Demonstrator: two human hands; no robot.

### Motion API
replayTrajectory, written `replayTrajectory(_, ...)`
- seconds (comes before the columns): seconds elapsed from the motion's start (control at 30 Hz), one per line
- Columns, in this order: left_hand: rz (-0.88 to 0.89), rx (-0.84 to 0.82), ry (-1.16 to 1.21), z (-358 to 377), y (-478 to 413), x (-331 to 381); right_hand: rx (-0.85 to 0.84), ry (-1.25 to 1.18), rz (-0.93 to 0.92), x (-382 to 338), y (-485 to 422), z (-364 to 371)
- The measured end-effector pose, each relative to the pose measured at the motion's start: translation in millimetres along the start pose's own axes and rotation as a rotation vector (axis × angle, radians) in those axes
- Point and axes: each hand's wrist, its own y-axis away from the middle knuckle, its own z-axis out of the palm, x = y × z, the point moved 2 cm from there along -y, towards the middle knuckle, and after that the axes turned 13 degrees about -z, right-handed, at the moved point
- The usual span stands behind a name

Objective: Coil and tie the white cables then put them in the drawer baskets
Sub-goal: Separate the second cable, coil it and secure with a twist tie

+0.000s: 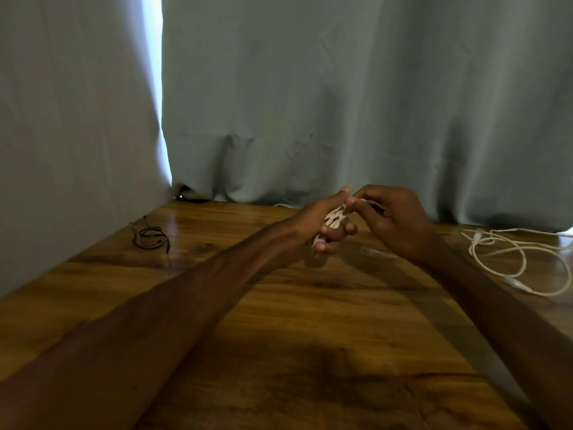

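Head, left hand (310, 216) gripping cable (334, 217), over table (279, 308)

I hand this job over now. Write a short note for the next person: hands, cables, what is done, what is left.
The left hand grips a coiled white cable above the table.
The right hand pinches its free end at the coil's top.
A second white cable lies loose on the table, to the right.
Done: first cable coiled, apparently not yet tied.
Left: tie it, coil and tie the second, put both in the drawer baskets (not in view).
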Motion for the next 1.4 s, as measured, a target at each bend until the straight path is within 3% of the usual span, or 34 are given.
replayTrajectory(0.17,-0.072,-0.216,0.077,2,8,8,0.067,0.013,0.031,22,5,-16)
replayTrajectory(0.3,0.013,-0.266,0.170,19,8,15,-0.056,-0.136,0.095,22,14,-1)
replayTrajectory(0.43,0.017,-0.126,0.268,18,2,12,-0.165,-0.241,0.172,11,17,20)
replayTrajectory(0.67,0.011,-0.056,0.303,6,3,10,-0.414,-0.107,0.239,13,18,36)
replayTrajectory(0.83,0.100,0.042,0.467,0,0,19,-0.644,0.025,0.211,0,19,46)
replayTrajectory(1.07,0.070,0.349,0.469,-10,-1,17,-0.680,-0.044,0.107,-26,11,57)
replayTrajectory(1.3,0.061,0.536,0.362,-14,-10,14,-0.740,-0.003,0.021,-36,5,48)
replayTrajectory(1.4,0.150,0.655,0.145,-28,-17,7,-0.644,0.090,-0.074,-39,1,41)
